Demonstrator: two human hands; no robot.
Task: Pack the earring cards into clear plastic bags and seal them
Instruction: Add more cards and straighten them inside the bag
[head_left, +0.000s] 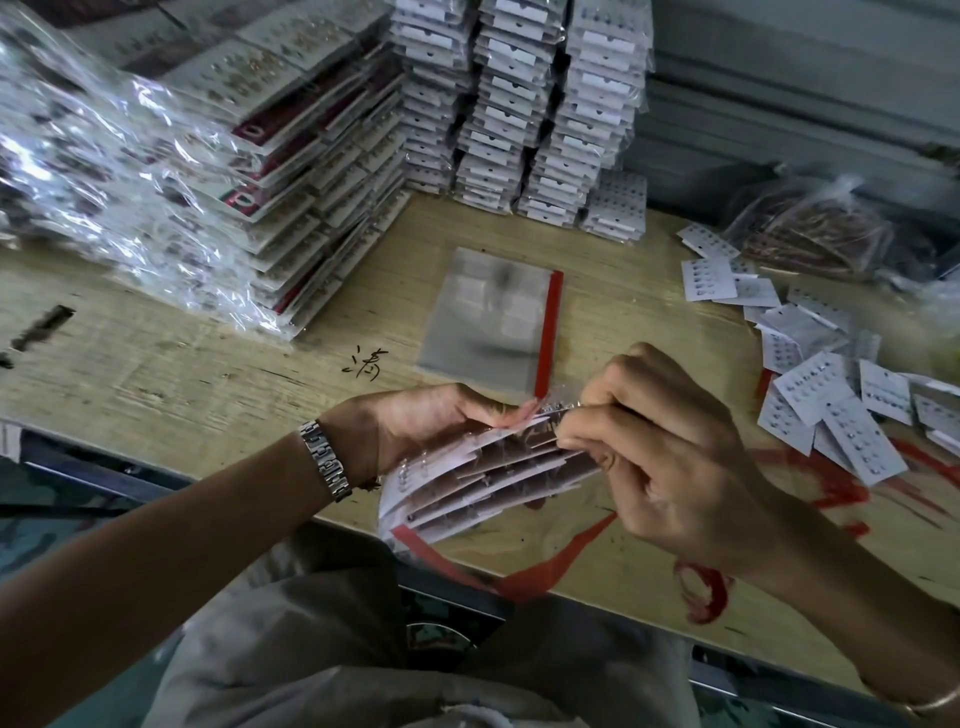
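1. Over the near edge of the wooden table (156, 374), both hands hold a fanned bundle of earring cards (483, 478) between them.
2. The left hand (415, 421) grips the left end of the bundle, with its fingers curled round the cards. A metal watch (324, 460) sits on that wrist.
3. The right hand (660, 452) pinches the upper right end of the bundle between its thumb and curled fingers.
4. A clear plastic bag (415, 470) lies loosely about the cards. Its red strip (519, 569) hangs below them, toward the person. How far in the cards sit is blurred and cannot be told.
5. Just beyond the hands, a flat pile of empty bags (488, 322) lies on the table, with a red edge along its right side.
6. Loose cards (831, 405) lie scattered on the table to the right, overlapping one another.
7. Stacks of packed cards (519, 104) stand in rows at the back, and leaning stacks (208, 182) stand at the left.
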